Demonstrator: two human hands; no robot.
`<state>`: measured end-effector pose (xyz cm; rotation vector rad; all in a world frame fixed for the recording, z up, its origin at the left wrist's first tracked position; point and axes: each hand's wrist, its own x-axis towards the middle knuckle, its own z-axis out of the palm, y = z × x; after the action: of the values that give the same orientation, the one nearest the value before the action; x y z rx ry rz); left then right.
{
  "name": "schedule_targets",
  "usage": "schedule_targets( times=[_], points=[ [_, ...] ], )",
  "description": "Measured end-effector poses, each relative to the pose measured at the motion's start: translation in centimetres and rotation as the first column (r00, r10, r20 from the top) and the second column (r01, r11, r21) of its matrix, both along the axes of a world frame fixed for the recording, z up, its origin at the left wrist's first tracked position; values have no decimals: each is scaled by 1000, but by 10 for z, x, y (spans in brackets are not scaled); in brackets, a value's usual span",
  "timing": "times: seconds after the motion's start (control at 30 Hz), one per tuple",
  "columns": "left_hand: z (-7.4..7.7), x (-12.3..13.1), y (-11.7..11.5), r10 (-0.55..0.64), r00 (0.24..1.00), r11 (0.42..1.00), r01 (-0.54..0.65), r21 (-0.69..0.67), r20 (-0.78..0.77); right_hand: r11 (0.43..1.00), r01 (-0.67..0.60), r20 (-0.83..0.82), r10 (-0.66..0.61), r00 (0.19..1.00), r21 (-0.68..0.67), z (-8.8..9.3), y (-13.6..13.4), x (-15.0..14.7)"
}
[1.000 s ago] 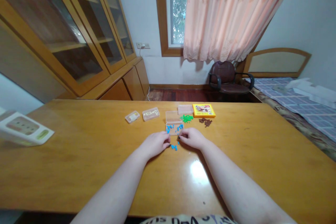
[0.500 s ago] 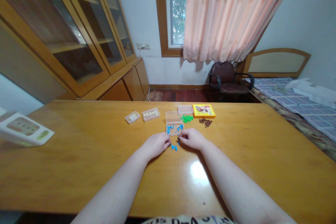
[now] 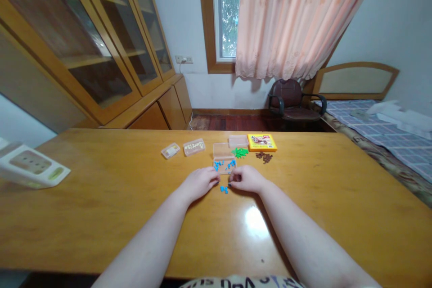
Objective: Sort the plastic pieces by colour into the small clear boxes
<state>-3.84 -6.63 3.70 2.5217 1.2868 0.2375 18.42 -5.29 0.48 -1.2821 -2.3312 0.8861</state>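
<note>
A clear plastic box (image 3: pixel 224 173) lies with its lid (image 3: pixel 223 150) folded back, and small blue pieces (image 3: pixel 219 163) are scattered inside it. My left hand (image 3: pixel 204 178) rests by the box's front left corner, fingers curled together; whatever they may hold is hidden. At the front right corner, my right hand (image 3: pixel 245 178) is closed, thumb and forefinger pinching at the tabletop where a small blue piece shows at the tips. Between the hands, just nearer to me, is a little cluster of blue pieces (image 3: pixel 224 189) on the table.
Behind the box are a green pile of pieces (image 3: pixel 240 152), a brown pile (image 3: pixel 264 157), a yellow box (image 3: pixel 262 142) and another clear tray (image 3: pixel 238 141). Two clear boxes, one with pale pieces (image 3: pixel 194 146), lie left. A white device (image 3: pixel 32 165) stands far left on the wooden table (image 3: pixel 135 189).
My right fingertips have lowered slightly onto the loose blue piece that lay beside them. My left hand has shifted up a little. The cluster of blue pieces looks the same.
</note>
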Motion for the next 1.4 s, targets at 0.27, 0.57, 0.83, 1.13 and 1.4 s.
schedule_targets(
  times=[0.27,0.57,0.83,1.13,1.4],
  points=[
    [-2,-26,7,157,984,983,-164,-86,-86,998,-47,6,47,999,-50,5,1,5],
    [-9,-24,11,114,992,977,-122,-176,-54,997,-37,30,39,999,-62,0,4,2],
    [-6,-16,9,144,983,969,-163,-188,-110,999,-15,83,12,997,38,1,3,-2],
    [-6,-19,8,201,971,963,-220,-155,-129,995,-29,126,17,992,96,1,2,-3],
    [0,-16,6,134,972,979,-160,-127,-191,993,-35,62,28,998,116,-1,0,-5]
  ],
)
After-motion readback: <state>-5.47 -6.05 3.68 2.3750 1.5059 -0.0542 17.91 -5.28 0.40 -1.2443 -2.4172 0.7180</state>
